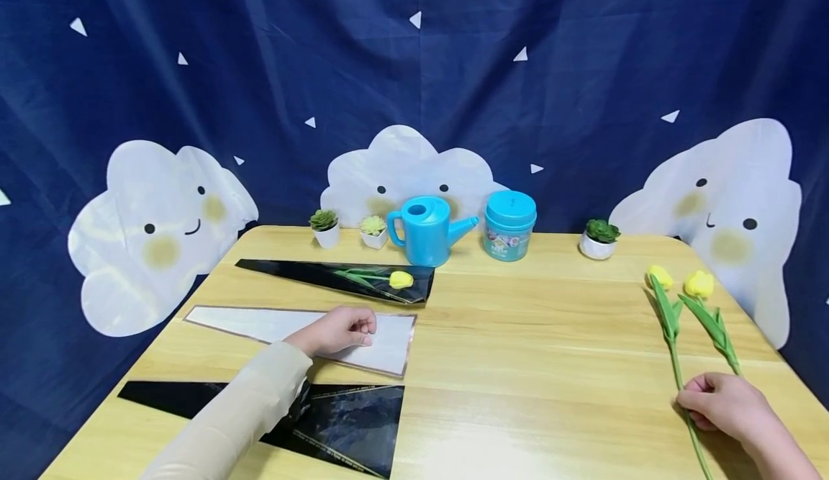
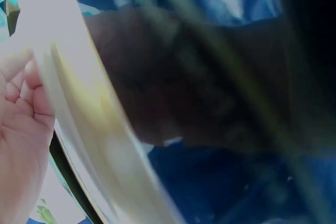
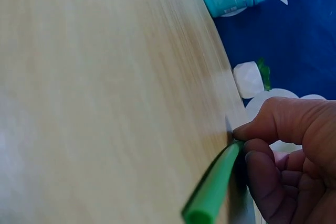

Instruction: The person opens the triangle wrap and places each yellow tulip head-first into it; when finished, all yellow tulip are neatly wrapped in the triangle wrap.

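My left hand [image 1: 343,330], its fingers curled, is over a white flower sleeve [image 1: 388,332] with a brown border. Its fingertips are hidden, so whether they pinch the film cannot be told. At the table's right side my right hand [image 1: 728,404] pinches the green stem of a yellow tulip [image 1: 673,354] between thumb and finger; the stem [image 3: 218,182] shows in the right wrist view. A second yellow tulip [image 1: 712,322] lies alongside, its lower stem behind the hand. Beyond the white sleeve lies a black sleeve [image 1: 298,273] with a yellow tulip [image 1: 400,279] inside.
Nearer me lies another black sleeve [image 1: 356,422], partly under my left forearm. Along the table's back edge stand two small potted plants [image 1: 326,235], a blue watering can [image 1: 427,235], a blue lidded tub [image 1: 509,228] and a potted succulent [image 1: 599,242]. A dark blue curtain [image 1: 363,48] hangs behind.
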The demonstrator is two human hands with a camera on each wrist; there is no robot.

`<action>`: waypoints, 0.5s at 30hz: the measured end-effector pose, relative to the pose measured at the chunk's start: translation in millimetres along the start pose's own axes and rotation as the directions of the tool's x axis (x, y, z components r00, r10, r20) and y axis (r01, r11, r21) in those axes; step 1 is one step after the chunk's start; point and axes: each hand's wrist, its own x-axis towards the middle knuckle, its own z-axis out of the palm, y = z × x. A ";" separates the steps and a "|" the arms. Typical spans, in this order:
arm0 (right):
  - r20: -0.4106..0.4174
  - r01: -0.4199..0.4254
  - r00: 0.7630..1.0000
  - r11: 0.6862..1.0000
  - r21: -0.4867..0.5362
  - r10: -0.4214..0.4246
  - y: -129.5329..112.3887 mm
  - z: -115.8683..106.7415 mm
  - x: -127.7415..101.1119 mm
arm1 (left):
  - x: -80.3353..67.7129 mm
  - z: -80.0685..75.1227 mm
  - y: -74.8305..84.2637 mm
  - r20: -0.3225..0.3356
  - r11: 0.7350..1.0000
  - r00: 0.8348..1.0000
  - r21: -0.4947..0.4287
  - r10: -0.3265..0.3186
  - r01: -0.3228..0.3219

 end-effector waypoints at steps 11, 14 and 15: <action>0.074 -0.040 0.997 0.976 0.216 0.024 3.6 0.1 4.6 | 1.0 3.5 -3.3 -0.078 0.988 0.996 -0.151 -0.053 0.041; 0.059 -0.022 0.998 0.947 0.322 0.003 2.5 4.9 6.3 | 3.4 4.4 -6.7 -0.072 0.971 0.993 -0.229 -0.090 0.071; 0.047 -0.011 0.999 0.933 0.359 -0.007 1.5 6.8 7.0 | 4.1 4.2 -7.4 -0.066 0.966 0.993 -0.246 -0.100 0.081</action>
